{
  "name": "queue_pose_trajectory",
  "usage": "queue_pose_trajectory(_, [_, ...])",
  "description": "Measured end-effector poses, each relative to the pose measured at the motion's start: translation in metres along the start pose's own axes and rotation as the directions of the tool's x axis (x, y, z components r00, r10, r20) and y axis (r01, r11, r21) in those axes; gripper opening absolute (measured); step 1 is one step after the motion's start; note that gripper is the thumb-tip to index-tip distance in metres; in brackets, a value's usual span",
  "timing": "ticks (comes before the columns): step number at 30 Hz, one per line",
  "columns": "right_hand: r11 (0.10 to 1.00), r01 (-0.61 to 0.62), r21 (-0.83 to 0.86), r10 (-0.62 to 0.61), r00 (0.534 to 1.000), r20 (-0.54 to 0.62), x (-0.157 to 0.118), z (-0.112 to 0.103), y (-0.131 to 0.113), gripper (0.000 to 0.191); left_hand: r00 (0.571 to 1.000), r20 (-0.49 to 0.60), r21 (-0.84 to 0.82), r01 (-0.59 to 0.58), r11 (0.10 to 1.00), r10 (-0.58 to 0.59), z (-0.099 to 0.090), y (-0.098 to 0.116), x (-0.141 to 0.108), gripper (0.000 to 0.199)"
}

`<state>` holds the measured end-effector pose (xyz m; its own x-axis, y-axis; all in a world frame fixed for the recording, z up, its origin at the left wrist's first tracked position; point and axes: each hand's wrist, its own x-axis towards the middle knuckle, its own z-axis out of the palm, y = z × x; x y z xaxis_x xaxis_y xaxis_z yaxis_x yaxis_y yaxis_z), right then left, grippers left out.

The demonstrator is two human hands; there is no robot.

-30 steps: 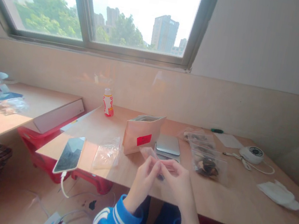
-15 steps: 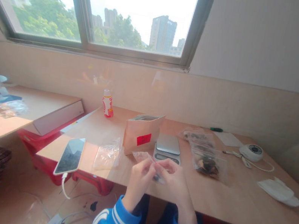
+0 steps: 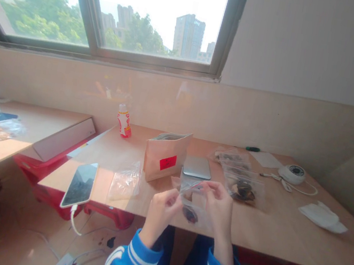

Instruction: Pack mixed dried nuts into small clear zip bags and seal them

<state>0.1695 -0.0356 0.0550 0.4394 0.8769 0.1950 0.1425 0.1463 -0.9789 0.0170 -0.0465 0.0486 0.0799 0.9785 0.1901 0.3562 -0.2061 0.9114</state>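
Between my two hands is a clear zip bag [image 3: 199, 204] with some dark pieces in its lower part. My left hand [image 3: 163, 209] pinches its top edge on the left. My right hand [image 3: 219, 205] grips the same edge on the right, fingers closed. Just behind the bag, a small silver scale [image 3: 197, 166] is partly covered by it. A standing brown paper pouch [image 3: 158, 163] with a red label, its top gaping, is left of the scale. Several filled zip bags [image 3: 244, 189] lie overlapping to the right of my hands.
Left of the pouch are a clear plastic bag [image 3: 125, 182], a plugged-in phone [image 3: 80, 185] at the table edge and a pink-white bottle [image 3: 125, 121]. On the right lie a white camera [image 3: 292, 173] with its cable, a white cloth [image 3: 323, 216], paper [image 3: 265, 159] and a green-handled tool [image 3: 252, 149].
My hands have moved apart, the right one going right, and the zip bag's top is now stretched between them. The dark pieces inside show more. The whole view has shifted slightly.
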Motion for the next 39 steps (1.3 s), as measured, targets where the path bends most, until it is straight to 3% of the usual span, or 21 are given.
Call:
queue_pose_trajectory(4, [0.997, 0.052, 0.065, -0.05, 0.998, -0.038, -0.003, -0.002, -0.01, 0.03, 0.992, 0.119, -0.172, -0.019, 0.985, 0.04, -0.002, -0.004, 0.005, 0.039])
queue_pose_trajectory(7, [0.974, 0.032, 0.222, -0.015, 0.997, -0.081, -0.005, -0.002, -0.018, 0.031, 0.996, 0.085, -0.378, 0.008, 0.926, 0.026, 0.002, -0.013, 0.013, 0.045])
queue_pose_trajectory(9, [0.943, -0.006, 0.332, 0.037, 0.996, -0.086, -0.006, -0.001, -0.02, 0.034, 0.996, 0.076, -0.536, 0.074, 0.841, -0.039, 0.008, -0.021, 0.015, 0.044])
queue_pose_trajectory(13, [0.902, -0.068, 0.426, 0.095, 0.995, -0.043, -0.005, 0.003, -0.016, 0.037, 0.956, 0.28, -0.732, 0.274, 0.623, -0.092, 0.022, -0.031, 0.01, 0.057])
queue_pose_trajectory(15, [0.909, -0.077, 0.41, 0.092, 0.996, -0.016, -0.004, 0.005, -0.012, 0.036, 0.946, 0.303, -0.76, 0.312, 0.57, -0.114, 0.026, -0.034, 0.007, 0.058])
queue_pose_trajectory(20, [0.97, 0.105, 0.218, -0.097, 0.994, -0.047, 0.0, 0.003, -0.004, 0.033, 0.979, 0.125, -0.778, 0.199, 0.596, -0.164, 0.025, -0.035, 0.011, 0.048])
queue_pose_trajectory(29, [0.94, 0.314, 0.136, -0.317, 0.948, 0.001, -0.006, -0.007, -0.017, 0.02, 0.99, -0.004, -0.762, 0.089, 0.641, -0.142, 0.02, -0.026, 0.016, 0.045])
queue_pose_trajectory(35, [0.968, 0.237, 0.087, -0.25, 0.95, 0.185, -0.009, 0.0, -0.012, 0.025, 0.987, 0.005, -0.764, 0.106, 0.636, -0.158, 0.011, -0.032, 0.013, 0.044])
queue_pose_trajectory(39, [0.98, 0.177, 0.086, -0.193, 0.95, 0.244, -0.006, 0.005, -0.002, 0.028, 0.994, 0.026, -0.775, 0.088, 0.626, -0.108, 0.006, -0.033, 0.013, 0.046])
